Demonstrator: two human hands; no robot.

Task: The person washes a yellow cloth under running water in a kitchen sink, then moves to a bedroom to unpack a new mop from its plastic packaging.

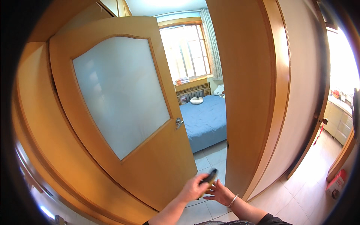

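Note:
My left hand (192, 188) is closed around a small black and yellow object (211, 176), blurred, so I cannot tell its exact kind. Close beside it is my right hand (221, 194), fingers spread, a silver bangle (233, 201) on the wrist. Whether its fingertips touch the object is unclear. Both hands are low in front of me, before a doorway. A wooden door (157, 163) with a frosted glass panel (121, 95) and a metal lever handle (179, 123) stands ajar just beyond my left hand.
Through the gap is a bed with a blue cover (206, 121), a neck pillow (196, 100) and a barred window (188, 50). The wooden door frame (247, 98) rises to the right. Farther right, another doorway leads to cabinets (336, 118); a red and white box (336, 184) sits on the tiled floor (298, 194).

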